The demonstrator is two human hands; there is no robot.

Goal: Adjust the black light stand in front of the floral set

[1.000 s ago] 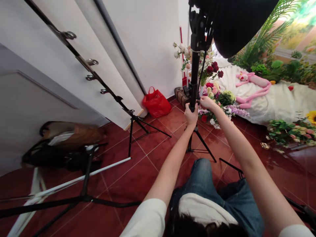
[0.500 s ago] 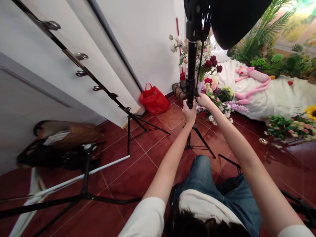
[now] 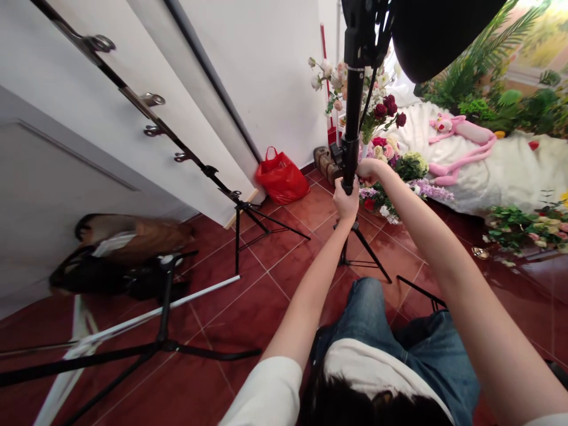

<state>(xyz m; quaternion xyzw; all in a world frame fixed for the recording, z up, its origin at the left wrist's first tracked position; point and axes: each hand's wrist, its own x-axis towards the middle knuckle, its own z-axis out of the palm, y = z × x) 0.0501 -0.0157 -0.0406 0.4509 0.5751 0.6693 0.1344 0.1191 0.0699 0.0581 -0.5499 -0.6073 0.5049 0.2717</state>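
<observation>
A black light stand rises upright in front of me, with a large black lamp head or softbox at its top, cut off by the frame edge. My left hand is wrapped round the stand's pole, just below a clamp collar with a knob. Close beside the pole, a little higher and to the right, my right hand is closed with its fingers curled. A thin black cable hangs from the head down to this hand, which pinches its lower end; the fingertips are partly hidden.
Another tripod stand and a red plastic bag are by the wall. Bouquets and a pink plush toy on white cloth lie right. Black stand legs, a white pole and bags are left.
The view has shifted slightly, so most things sit a little further right. My right hand has turned and bent at the wrist beside the pole; my left hand keeps its hold.
</observation>
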